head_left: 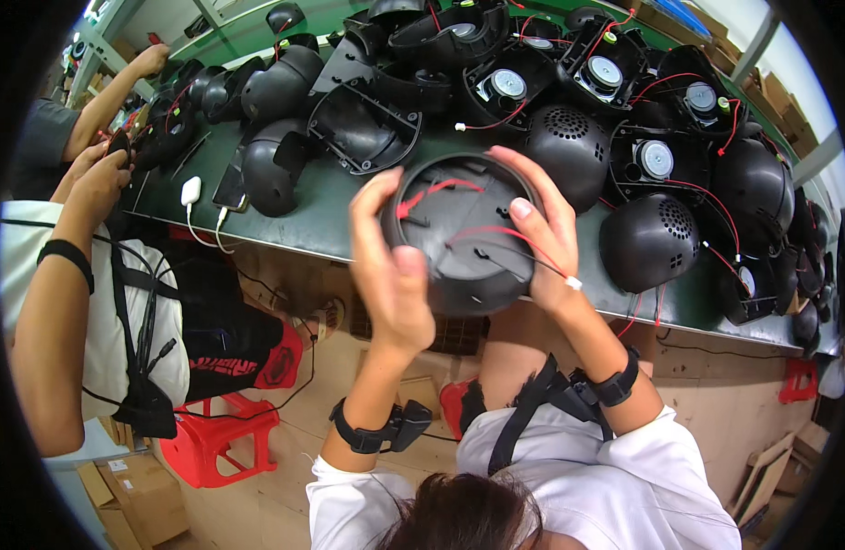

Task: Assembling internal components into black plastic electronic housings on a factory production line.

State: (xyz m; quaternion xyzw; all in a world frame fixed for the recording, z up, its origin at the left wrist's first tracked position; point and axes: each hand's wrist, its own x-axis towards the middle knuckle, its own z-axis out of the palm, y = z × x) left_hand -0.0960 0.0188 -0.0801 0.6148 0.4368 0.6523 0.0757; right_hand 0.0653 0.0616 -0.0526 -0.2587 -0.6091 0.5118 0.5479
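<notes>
- The left hand (390, 275) grasps the near-left side of a round black shell (477, 295), fingers around its wall and thumb near the rim.
- The right hand (551, 234) grips the opposite side, fingers along the outside and thumb over the rim.
- The shell is held between both hands, in front of the person, just at the near edge of the green table (298, 229).
- Its wide open side points up toward the head, showing the inside; the rounded wall faces the person. The opening looks nearly circular, so I cannot tell a clear long axis.
- A red wire (509, 231) arches rightward from inside the shell to a white plug (574, 283) by the right wrist.
- Beyond the shell, the table carries black covers with silver speakers (656, 159); a dome with holes (649, 243) sits to the right.
</notes>
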